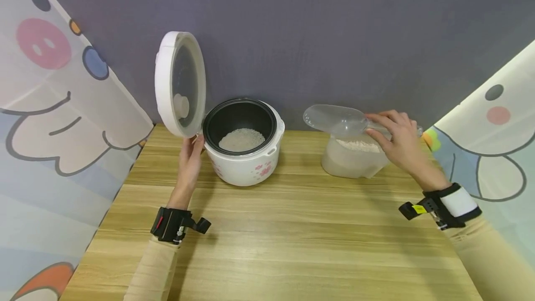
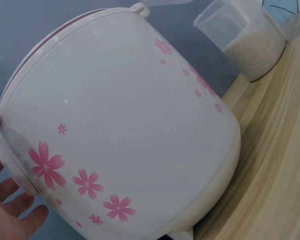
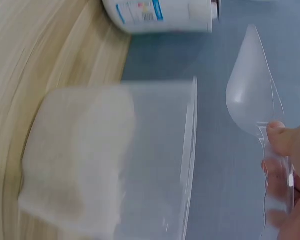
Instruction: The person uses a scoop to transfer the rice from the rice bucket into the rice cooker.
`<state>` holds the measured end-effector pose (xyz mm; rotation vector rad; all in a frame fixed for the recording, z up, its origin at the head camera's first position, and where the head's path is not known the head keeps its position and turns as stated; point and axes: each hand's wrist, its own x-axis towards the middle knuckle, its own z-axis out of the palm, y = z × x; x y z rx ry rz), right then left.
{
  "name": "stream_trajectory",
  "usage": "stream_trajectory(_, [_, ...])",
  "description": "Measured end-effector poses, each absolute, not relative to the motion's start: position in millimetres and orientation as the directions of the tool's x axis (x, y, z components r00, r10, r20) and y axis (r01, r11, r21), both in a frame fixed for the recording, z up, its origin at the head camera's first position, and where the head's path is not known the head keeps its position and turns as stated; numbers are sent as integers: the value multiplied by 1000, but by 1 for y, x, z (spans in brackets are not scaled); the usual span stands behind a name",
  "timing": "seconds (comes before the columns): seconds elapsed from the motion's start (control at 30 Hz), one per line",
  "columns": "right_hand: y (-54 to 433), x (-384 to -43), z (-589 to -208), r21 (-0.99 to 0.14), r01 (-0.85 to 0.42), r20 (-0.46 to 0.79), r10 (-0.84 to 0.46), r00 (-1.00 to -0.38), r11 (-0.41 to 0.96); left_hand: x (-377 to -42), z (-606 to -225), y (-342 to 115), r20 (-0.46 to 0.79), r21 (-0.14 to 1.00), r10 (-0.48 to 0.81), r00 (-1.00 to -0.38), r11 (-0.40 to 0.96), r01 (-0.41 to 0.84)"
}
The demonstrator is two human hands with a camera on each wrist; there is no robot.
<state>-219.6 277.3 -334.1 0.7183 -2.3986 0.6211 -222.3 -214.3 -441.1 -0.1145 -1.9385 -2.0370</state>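
A white rice cooker (image 1: 246, 171) with pink flowers stands with its lid (image 1: 165, 85) raised on the left. White rice (image 1: 241, 140) lies in its dark inner pot (image 1: 217, 127). My left hand (image 1: 191, 161) is at the cooker's left side, below the lid; the left wrist view shows its fingers (image 2: 20, 205) loosely bent beside the cooker's wall. With my right hand (image 1: 399, 140) I grip the handle of a clear plastic scoop (image 1: 340, 120). No rice shows in the scoop. It is above a translucent container (image 1: 349, 164) partly filled with rice (image 1: 359, 146).
Both vessels stand near the back of a wooden table (image 1: 292, 240), against a grey wall (image 1: 292, 31). Cartoon-printed curtains (image 1: 37, 143) hang at the left and right sides. The upright lid rises above my left hand.
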Motion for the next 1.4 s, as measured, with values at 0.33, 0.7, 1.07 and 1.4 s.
stream_trajectory(0.33, [333, -210, -331, -228, -535, 522, -362, -773, 814, -223, -441, -213, 301, 951, -175, -938, -23, 309])
stream_trajectory(0.7, [363, -212, -329, -123, -521, 401, -438, -805, 844, -223, -443, -214, 296, 952, -167, -940, -24, 304])
stream_trajectory(1.07, [372, -225, -306, 41, -521, 298, -509, -808, 852, -223, -442, -215, 308, 946, -168, -937, -52, 320])
stream_trajectory(1.4, [366, -235, -292, 252, -626, 347, -673, -654, 738, -223, -443, -214, 308, 947, -173, -935, -41, 320])
